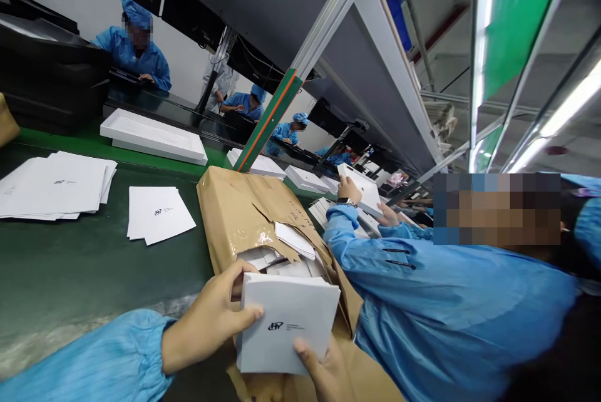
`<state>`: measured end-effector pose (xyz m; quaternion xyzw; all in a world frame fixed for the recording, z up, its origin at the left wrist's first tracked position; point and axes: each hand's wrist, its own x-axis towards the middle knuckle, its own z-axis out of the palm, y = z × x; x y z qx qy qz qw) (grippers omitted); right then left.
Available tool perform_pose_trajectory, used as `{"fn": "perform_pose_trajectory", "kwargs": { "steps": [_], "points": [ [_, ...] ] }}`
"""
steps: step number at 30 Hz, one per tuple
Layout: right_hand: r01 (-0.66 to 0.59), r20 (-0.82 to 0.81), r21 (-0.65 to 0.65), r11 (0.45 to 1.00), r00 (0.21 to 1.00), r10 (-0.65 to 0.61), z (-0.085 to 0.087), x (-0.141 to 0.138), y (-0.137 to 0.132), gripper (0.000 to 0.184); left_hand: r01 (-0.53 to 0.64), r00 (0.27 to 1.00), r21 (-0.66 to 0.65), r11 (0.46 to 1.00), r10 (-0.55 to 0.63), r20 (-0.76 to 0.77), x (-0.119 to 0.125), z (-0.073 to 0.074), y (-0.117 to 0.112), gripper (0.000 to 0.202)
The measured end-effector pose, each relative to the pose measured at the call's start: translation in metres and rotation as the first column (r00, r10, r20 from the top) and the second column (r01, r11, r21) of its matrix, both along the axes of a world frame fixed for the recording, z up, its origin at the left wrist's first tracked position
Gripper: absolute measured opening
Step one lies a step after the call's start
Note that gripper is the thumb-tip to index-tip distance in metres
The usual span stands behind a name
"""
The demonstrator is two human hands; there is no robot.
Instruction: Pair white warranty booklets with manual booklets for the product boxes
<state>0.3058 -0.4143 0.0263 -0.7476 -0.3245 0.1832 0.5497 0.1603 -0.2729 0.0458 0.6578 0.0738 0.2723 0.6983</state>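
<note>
You've got a stack of white squarish papers, small black print on the front, edges slightly uneven. It's tilted up with the printed face toward you, gripped between your left hand and right hand, just before the torn opening of the brown package.

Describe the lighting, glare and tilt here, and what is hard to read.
Head view: the light tubes look blown out at upper right; glare flecks the brown paper package; the whole scene leans steeply; a pixelated patch masks part of the nearest co-worker; the finest print on the white stack is unreadable.
</note>
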Motion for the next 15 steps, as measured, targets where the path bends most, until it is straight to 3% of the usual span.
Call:
{"fn": "perform_pose_trajectory", "kwargs": {
  "steps": [3,6,8,11,15],
  "points": [
    [0.037,0.013,0.047,0.998,0.999,-0.037,0.006,-0.01,0.009,0.051,0.013,0.993,-0.214,0.977,0.013,0.118,0.001,-0.004,0.006,0.031],
    [0.031,-0.025,0.041,0.999,0.999,-0.03,0.007,-0.014,0.019,0.058,0.07,0.977,-0.34,0.938,0.005,0.215,-0.001,-0.015,0.003,0.043],
    [0.017,-0.065,0.012,1.0,0.998,-0.017,0.007,-0.013,0.026,0.061,0.121,0.97,-0.329,0.936,-0.041,0.241,-0.003,-0.023,-0.002,0.049],
    [-0.035,-0.099,-0.027,0.999,0.995,0.032,0.008,-0.009,0.037,0.062,0.103,0.972,-0.277,0.955,-0.038,0.231,-0.008,-0.03,-0.005,0.048],
    [-0.114,-0.141,-0.103,0.988,0.985,0.099,0.006,-0.003,0.059,0.055,0.064,0.976,-0.388,0.92,0.024,0.218,-0.018,-0.031,0.006,0.049]
  ]
}}
